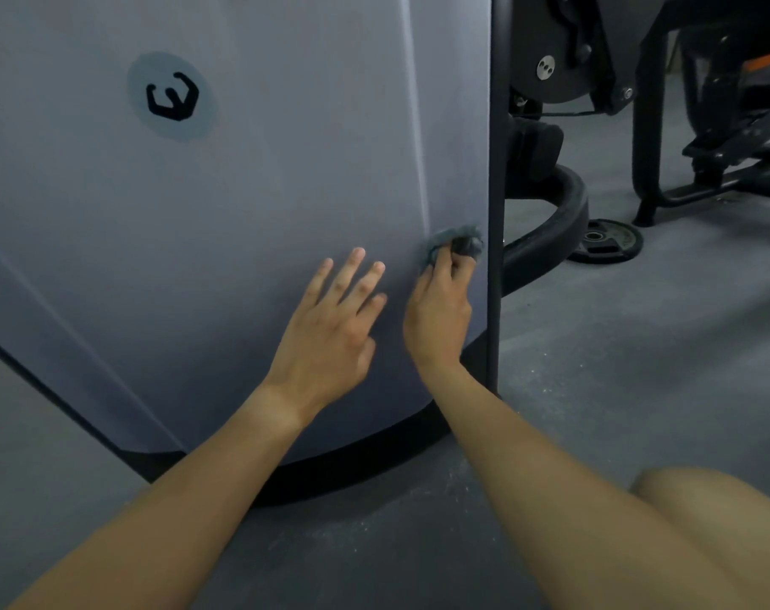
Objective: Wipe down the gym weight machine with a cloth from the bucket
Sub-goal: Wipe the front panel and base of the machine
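**Fig. – Wiping step in hand.** Your R hand [438, 319] grips the cloth [456, 244], bunched under curled fingers & pressed to the grey panel [264, 169], low down, just beside the black post [495, 169]. Your L hand [330, 328] lies released, fingers straight & spread, flat on the panel near the R hand. Next move, prob.: drag the cloth across the panel w/ even pressure, away from the post edge, toward the unwiped area. Panel: smooth, matt, gently curved; black logo [172, 96] upper left; dark rim at base.
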The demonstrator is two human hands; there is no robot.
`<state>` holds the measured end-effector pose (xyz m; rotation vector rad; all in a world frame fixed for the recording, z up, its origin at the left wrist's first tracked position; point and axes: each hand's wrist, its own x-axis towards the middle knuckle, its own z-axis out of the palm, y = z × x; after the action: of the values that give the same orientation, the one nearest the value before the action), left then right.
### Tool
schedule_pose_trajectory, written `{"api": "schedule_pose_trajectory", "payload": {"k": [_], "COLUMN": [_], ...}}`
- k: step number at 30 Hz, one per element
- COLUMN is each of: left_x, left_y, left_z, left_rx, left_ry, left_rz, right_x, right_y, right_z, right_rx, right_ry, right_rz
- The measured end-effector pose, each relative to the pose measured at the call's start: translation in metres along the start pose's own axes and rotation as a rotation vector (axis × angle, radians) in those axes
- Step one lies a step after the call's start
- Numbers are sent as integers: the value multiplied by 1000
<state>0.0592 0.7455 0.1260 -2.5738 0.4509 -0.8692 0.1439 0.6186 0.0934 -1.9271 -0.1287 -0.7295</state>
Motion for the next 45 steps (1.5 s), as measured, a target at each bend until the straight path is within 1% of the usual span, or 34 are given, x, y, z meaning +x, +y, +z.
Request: {"api": "schedule_pose_trajectory", "payload": {"k": [1,2,3,5,6,7,8,10,12,14,17,18,19,22,24,25,26,28,30,32,35,37,39,41,43,45], "left_x": [-5,-10,-14,-16,-16,-14,-13,-9,-5,-3,-2,-1,-1,-1,-2,-2,-1,-1,-1,-1,0,-1,-4,-11,-21,-32], "left_y": [1,2,4,8,11,14,16,21,25,27,30,30,30,31,32,32,32,31,32,32,33,33,33,29,23,15], "left_z": [3,7,11,17,19,22,24,30,35,39,41,42,42,42,42,42,42,42,42,40,35,31,27,22,18,15], "left_rx": [3,9,15,12,4,-2,-5,-14,-24,-23,-17,-8,2,17,25,27,28,31,28,25,37,35,18,3,-15,-32], "left_ry": [-23,-48,-73,-110,-119,-121,-121,-128,-128,-120,-130,-136,-140,-154,-160,-161,-162,-160,-157,-157,-166,-179,-189,-190,-175,-149], "left_rz": [29,60,88,125,132,136,139,153,159,148,150,153,156,156,156,156,155,150,146,141,139,137,130,121,110,88], "right_x": [-8,-15,-21,-28,-29,-26,-21,-4,13,22,12,3,-6,-25,-22,-17,-11,-2,3,3,-9,-28,-45,-46,-36,-27], "right_y": [18,37,55,79,83,82,75,55,39,34,52,64,78,116,128,128,124,102,74,52,53,78,101,104,86,58], "right_z": [1,2,2,6,8,9,9,5,-2,-5,2,6,9,15,14,12,11,8,7,7,7,9,14,17,15,12], "right_rx": [-26,-38,-35,-17,32,96,163,229,210,195,148,129,109,45,17,21,36,86,155,186,151,92,63,114,205,305], "right_ry": [-35,-89,-151,-300,-334,-313,-262,-145,-64,-9,28,3,-38,-228,-331,-348,-334,-244,-100,-14,-29,-86,-134,-134,-76,-9], "right_rz": [-6,58,194,589,731,793,797,676,517,397,231,230,288,584,683,709,714,645,512,386,264,307,464,597,616,551]}}
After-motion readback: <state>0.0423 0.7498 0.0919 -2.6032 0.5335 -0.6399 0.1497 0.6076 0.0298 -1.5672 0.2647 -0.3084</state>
